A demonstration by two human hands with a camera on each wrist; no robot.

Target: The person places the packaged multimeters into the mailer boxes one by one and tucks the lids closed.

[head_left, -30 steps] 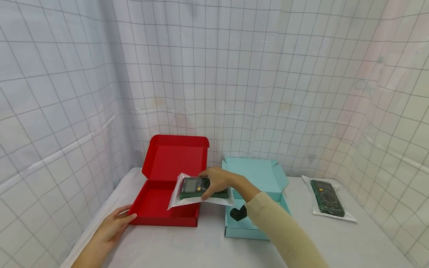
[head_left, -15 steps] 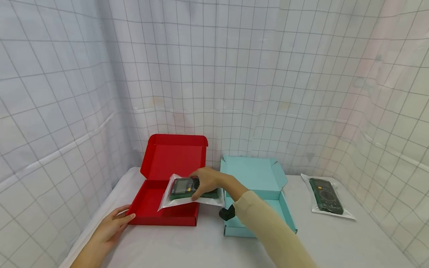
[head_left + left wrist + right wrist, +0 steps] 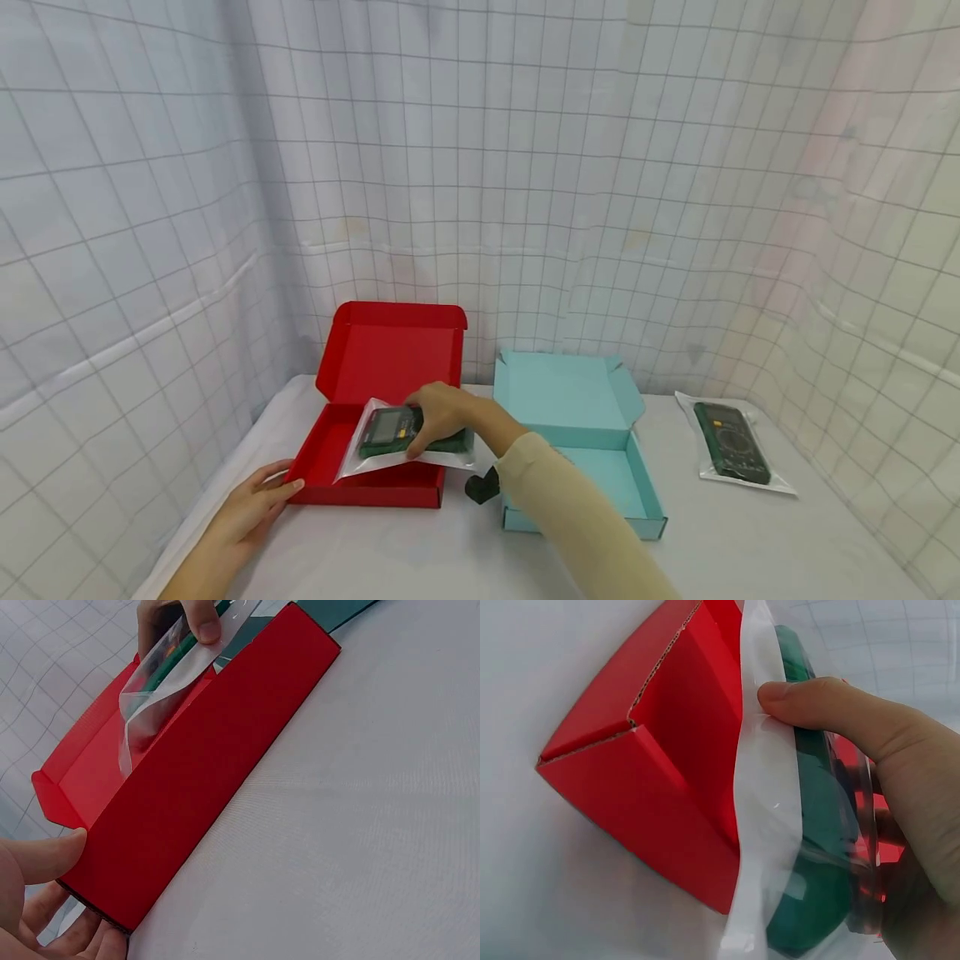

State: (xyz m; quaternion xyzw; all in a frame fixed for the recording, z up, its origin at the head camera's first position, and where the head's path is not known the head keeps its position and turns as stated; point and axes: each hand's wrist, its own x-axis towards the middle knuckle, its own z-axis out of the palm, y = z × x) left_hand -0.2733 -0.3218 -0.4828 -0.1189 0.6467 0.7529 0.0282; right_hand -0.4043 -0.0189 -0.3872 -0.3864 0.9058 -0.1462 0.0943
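Over the open red box [image 3: 322, 450], my right hand [image 3: 442, 414] grips a bagged green multimeter [image 3: 386, 429] from above, the bag's right end reaching past the box's right wall. In the right wrist view the thumb of the hand [image 3: 907, 757] presses the white side of the bag [image 3: 769, 772] beside the box corner [image 3: 630, 780]. My left hand [image 3: 247, 510] holds the front left corner of the box; in the left wrist view its thumb lies on the red wall [image 3: 202, 780], with the other fingers below the corner.
An open light-blue box [image 3: 607, 479] stands right of the red one, its lid [image 3: 562, 392] raised. A second bagged multimeter [image 3: 735, 442] lies at the far right. A gridded white curtain [image 3: 480, 167] surrounds the back and sides of the white table [image 3: 375, 554].
My right hand has moved left and slightly down with the bagged multimeter, from between the boxes to over the red box. The left hand has stayed at the box corner.
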